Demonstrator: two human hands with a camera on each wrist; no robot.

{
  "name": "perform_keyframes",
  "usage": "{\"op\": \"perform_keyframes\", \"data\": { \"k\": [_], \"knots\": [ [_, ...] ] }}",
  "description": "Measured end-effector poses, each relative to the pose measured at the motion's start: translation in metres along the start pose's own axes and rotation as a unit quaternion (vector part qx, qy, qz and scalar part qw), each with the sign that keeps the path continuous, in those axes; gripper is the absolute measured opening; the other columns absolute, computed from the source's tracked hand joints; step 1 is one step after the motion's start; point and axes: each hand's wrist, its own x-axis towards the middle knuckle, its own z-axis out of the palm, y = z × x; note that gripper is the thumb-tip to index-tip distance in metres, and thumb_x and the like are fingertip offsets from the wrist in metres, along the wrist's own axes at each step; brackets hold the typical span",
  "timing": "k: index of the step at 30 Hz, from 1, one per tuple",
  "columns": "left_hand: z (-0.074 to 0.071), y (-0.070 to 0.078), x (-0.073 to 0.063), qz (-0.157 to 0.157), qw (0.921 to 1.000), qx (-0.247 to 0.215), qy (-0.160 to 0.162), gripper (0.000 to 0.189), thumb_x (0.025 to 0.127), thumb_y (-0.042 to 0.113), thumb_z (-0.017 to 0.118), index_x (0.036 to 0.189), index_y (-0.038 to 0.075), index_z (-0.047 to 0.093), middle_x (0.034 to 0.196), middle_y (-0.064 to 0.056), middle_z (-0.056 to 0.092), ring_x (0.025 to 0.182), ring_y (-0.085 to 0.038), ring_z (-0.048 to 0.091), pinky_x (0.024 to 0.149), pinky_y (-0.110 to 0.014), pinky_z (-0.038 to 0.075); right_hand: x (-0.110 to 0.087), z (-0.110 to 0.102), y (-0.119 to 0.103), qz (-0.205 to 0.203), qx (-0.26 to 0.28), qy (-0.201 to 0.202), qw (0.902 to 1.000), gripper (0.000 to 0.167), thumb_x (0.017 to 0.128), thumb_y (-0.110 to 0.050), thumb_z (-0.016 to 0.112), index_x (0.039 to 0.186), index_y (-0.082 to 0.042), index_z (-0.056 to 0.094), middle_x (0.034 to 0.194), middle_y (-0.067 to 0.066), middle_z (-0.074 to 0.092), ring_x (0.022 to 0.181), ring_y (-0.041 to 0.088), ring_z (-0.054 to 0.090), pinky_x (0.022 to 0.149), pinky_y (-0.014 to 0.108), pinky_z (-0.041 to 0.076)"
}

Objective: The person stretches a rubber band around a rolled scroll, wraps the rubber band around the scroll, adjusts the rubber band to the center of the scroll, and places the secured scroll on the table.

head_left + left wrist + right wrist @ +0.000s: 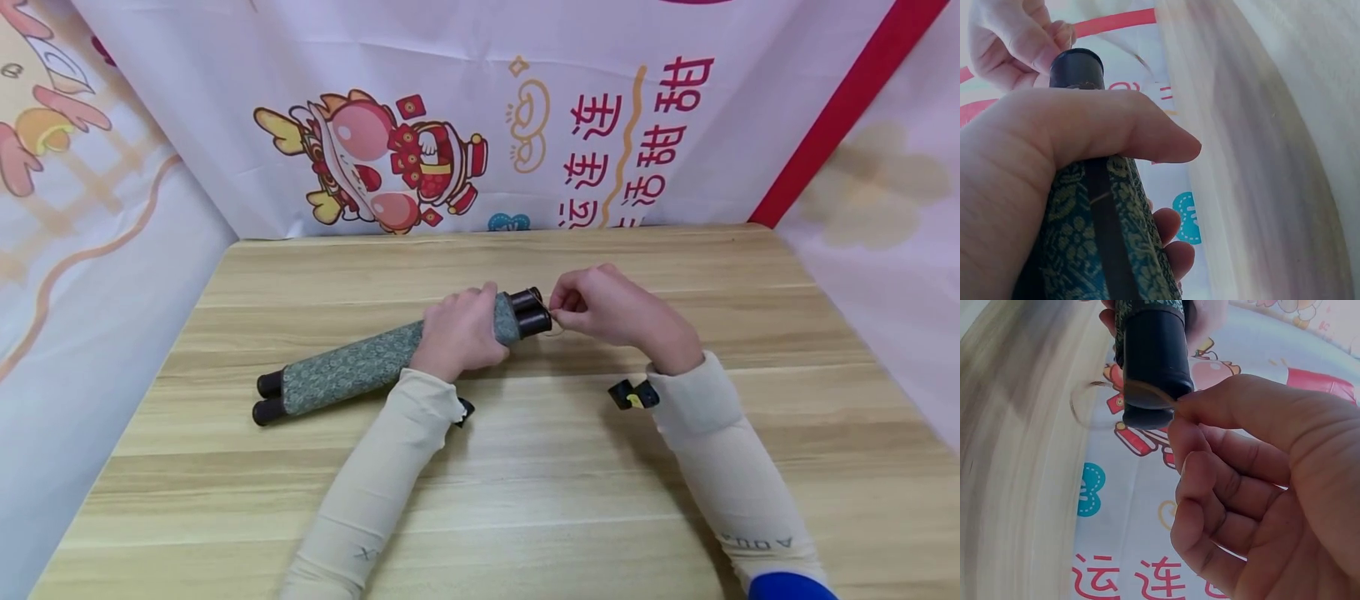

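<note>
A rolled scroll (352, 362) with two parallel rollers, green-grey patterned cloth and dark knobs at both ends lies slantwise over the table. My left hand (459, 332) grips it near its right end, the thumb across the patterned cloth (1072, 231) in the left wrist view. Just beyond the dark end knobs (1157, 353), my right hand (611, 304) pinches a thin brown cord (1150, 390) between thumb and forefinger. The cord curves in a loose loop in front of the knobs; its far part is blurred.
The wooden table (525, 500) reaches back to a white printed cloth (465, 50) hanging as a backdrop. Similar cloth hangs at the left and right. A small black piece with a yellow mark (633, 395) sits by the right wrist.
</note>
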Motion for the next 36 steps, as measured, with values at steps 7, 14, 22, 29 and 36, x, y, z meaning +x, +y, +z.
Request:
{"op": "perform_keyframes", "data": {
  "k": [7, 14, 22, 29, 36],
  "knots": [
    [-0.004, -0.007, -0.001, -0.009, 0.9998, -0.010, 0.013, 0.076, 0.075, 0.044, 0.089, 0.137, 0.014, 0.055, 0.113, -0.009, 0.071, 0.093, -0.033, 0.069, 0.078, -0.057, 0.057, -0.003, 0.002, -0.008, -0.006, -0.003, 0.001, 1.0000, 0.005, 0.097, -0.012, 0.076, 0.100, -0.009, 0.075, 0.091, 0.004, 0.075, 0.080, 0.018, 0.067, 0.078, 0.035, 0.061],
    [-0.002, -0.011, 0.000, -0.011, 0.9997, -0.013, 0.016, 0.072, 0.073, 0.042, 0.089, 0.132, 0.014, 0.056, 0.111, -0.009, 0.070, 0.094, -0.034, 0.069, 0.080, -0.060, 0.056, -0.004, 0.005, -0.014, -0.021, -0.003, 0.002, 0.9998, 0.005, 0.096, -0.013, 0.077, 0.098, -0.009, 0.075, 0.089, 0.003, 0.074, 0.078, 0.016, 0.066, 0.077, 0.034, 0.061],
    [0.002, -0.007, 0.001, 0.001, 0.9999, 0.000, 0.016, 0.066, 0.075, 0.041, 0.086, 0.128, 0.015, 0.057, 0.106, -0.007, 0.070, 0.090, -0.031, 0.069, 0.072, -0.055, 0.056, -0.003, 0.007, -0.019, -0.039, -0.003, -0.003, 0.9992, 0.004, 0.096, -0.012, 0.076, 0.095, -0.010, 0.072, 0.086, 0.002, 0.073, 0.076, 0.015, 0.067, 0.075, 0.033, 0.061],
    [0.006, 0.004, 0.002, 0.020, 0.9994, 0.026, -0.005, 0.077, 0.076, 0.042, 0.085, 0.141, 0.014, 0.055, 0.115, -0.007, 0.071, 0.094, -0.031, 0.070, 0.070, -0.053, 0.056, -0.002, 0.008, -0.020, -0.022, -0.010, 0.012, 0.9996, 0.004, 0.098, -0.013, 0.074, 0.097, -0.009, 0.073, 0.089, 0.004, 0.074, 0.077, 0.016, 0.066, 0.074, 0.034, 0.060],
    [0.009, 0.013, 0.000, 0.037, 0.9986, 0.037, -0.013, 0.079, 0.076, 0.045, 0.086, 0.142, 0.014, 0.055, 0.117, -0.007, 0.073, 0.100, -0.029, 0.071, 0.071, -0.051, 0.057, -0.001, 0.007, -0.014, 0.015, -0.010, 0.029, 0.9994, 0.006, 0.099, -0.013, 0.071, 0.101, -0.008, 0.074, 0.093, 0.007, 0.075, 0.081, 0.020, 0.067, 0.077, 0.036, 0.061]
  ]
}}
